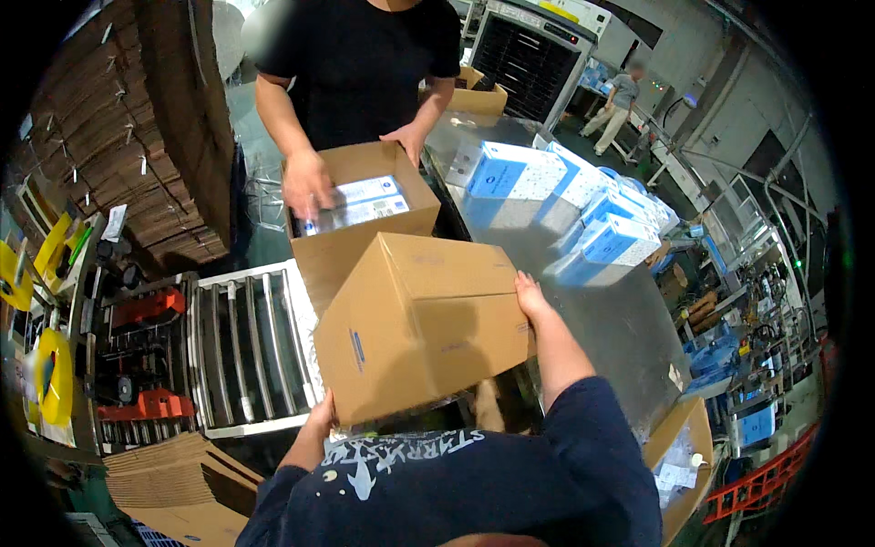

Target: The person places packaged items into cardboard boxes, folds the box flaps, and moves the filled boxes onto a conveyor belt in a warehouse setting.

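A brown cardboard box [437,333] is held tilted in front of my chest, between my two hands. My left hand [321,412] grips its lower left corner, and only part of that hand shows. On the opposite side, the fingers of my right hand [530,295] press against the box's right edge. Just beyond it, an open cardboard box [410,226] holds white and blue packages [369,202]. A co-worker in a black shirt reaches into that open box with one hand [308,187], while the other hand [408,141] rests on its rim.
Several blue and white cartons [516,171] stand on the grey metal table [629,333] at right. A roller conveyor [246,342] with red-fitted machinery [146,406] lies at left. Flattened cardboard is stacked [128,137] behind it. An open carton [697,438] sits at lower right.
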The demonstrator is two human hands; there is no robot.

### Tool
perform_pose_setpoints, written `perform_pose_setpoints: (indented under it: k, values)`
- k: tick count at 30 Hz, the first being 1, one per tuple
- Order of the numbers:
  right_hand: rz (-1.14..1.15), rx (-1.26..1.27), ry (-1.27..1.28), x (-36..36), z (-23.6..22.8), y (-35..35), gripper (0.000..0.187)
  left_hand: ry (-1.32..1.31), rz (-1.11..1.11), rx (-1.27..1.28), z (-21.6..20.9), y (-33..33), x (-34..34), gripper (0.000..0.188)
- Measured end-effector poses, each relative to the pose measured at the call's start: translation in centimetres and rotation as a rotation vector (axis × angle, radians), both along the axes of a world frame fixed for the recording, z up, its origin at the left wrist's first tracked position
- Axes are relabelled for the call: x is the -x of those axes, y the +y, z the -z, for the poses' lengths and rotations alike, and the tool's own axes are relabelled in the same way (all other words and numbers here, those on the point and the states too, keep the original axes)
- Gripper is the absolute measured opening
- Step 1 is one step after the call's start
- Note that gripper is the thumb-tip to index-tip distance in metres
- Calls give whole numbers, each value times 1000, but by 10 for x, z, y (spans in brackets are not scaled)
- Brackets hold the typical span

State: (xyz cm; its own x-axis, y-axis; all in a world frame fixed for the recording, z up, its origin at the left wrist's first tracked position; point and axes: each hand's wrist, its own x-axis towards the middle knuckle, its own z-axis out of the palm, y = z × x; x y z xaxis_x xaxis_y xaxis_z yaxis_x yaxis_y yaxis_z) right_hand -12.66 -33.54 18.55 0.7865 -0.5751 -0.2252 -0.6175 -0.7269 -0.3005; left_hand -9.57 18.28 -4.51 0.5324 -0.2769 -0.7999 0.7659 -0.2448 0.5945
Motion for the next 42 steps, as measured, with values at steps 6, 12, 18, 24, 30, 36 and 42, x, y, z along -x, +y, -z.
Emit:
perform_pose_setpoints:
  k: [6,12,18,24,30,36,42]
  values:
    - [182,-1117,-237,14,21,137,66,-636,16,-220,-166,206,-59,34]
    - [-239,-1432,-388,3,-100,220,74,-1037,116,153,-357,68,-50,44]
    - [-829,-211,-337,-15,-130,159,64,-839,1114,240,-312,-19,-35,49]
    - [-410,399,-218,45,-44,38,42,-1062,1118,-603,-233,-33,1,66]
    - [-368,-42,-438,39,13,60,43,-707,662,-1113,-189,5,-17,105]
    - [-632,-154,81,23,44,98,25,-1169,1390,-925,-95,58,-23,66]
    - [-428,38,-292,-36,-93,-95,19,-444,1696,-682,-147,-49,-72,41]
